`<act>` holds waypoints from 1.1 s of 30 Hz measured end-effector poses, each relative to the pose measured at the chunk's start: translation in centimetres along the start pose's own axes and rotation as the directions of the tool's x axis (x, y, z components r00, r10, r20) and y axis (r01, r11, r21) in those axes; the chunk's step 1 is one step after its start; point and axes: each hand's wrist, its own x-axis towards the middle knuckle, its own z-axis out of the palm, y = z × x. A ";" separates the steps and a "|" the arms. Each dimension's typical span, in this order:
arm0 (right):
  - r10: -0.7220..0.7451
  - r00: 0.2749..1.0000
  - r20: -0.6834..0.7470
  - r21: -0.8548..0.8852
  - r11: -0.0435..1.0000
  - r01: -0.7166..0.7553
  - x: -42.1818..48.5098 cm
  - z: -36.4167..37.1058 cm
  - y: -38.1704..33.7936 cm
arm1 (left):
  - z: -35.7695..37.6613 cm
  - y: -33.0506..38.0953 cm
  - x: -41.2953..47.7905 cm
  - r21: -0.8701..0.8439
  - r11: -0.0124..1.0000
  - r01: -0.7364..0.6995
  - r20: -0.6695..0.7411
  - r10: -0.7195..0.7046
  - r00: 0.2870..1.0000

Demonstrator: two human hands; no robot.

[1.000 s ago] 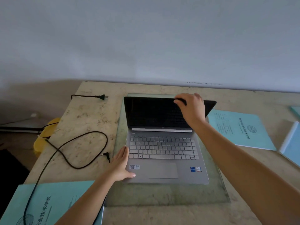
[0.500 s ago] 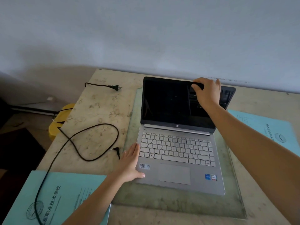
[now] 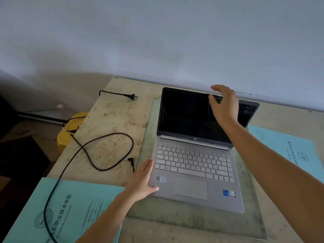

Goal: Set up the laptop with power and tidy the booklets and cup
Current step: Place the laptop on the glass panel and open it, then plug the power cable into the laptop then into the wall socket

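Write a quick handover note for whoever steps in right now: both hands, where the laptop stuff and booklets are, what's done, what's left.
Left hand: flat on the laptop's front left corner, steadying it.
Right hand: open at the lid's top edge, fingers spread, not gripping.
Laptop sits open on the glass mat, screen dark.
Barrel connector lies unplugged left of the laptop; wall plug loose near the table's back edge.
One booklet front left under the cable, another booklet at right.
Done: lid opened.
Left: connect power, tidy booklets. No cup in view.
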 end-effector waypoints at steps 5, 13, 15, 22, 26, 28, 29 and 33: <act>-0.157 0.953 0.258 0.187 0.976 0.110 -5.8 4.8 -4.8 | -0.6 -1.1 -3.0 -0.110 0.994 -0.005 -0.308 -0.030 0.951; 0.025 0.471 0.882 -0.053 0.997 0.047 -17.6 16.1 -6.5 | -1.6 -5.0 -9.2 0.091 0.978 0.186 -0.376 -0.139 0.916; 0.008 0.503 0.864 -0.099 0.983 0.155 -19.3 17.2 -6.6 | -1.4 -5.8 -10.7 0.091 0.961 0.261 -0.358 -0.213 0.909; -0.045 0.574 0.817 -0.202 0.911 0.359 -21.3 18.0 -7.7 | -0.5 -6.6 -14.5 -0.068 0.939 0.336 -0.370 -0.337 0.866; -0.025 0.593 0.805 -0.112 0.975 0.193 -22.0 17.9 -8.1 | -0.5 -6.1 -14.7 -0.104 0.949 0.298 -0.403 -0.314 0.860; -0.031 0.593 0.805 -0.014 0.997 0.070 -21.8 17.3 -8.1 | -0.9 -5.5 -14.0 -0.116 0.955 0.275 -0.415 -0.298 0.860; -0.043 0.588 0.807 0.029 0.999 0.033 -21.4 16.8 -8.0 | -1.1 -5.0 -13.5 -0.112 0.961 0.254 -0.420 -0.278 0.864; -0.047 0.577 0.815 0.089 0.995 -0.044 -19.9 13.6 -6.2 | -1.5 -2.2 -10.2 -0.065 0.985 0.157 -0.420 -0.170 0.892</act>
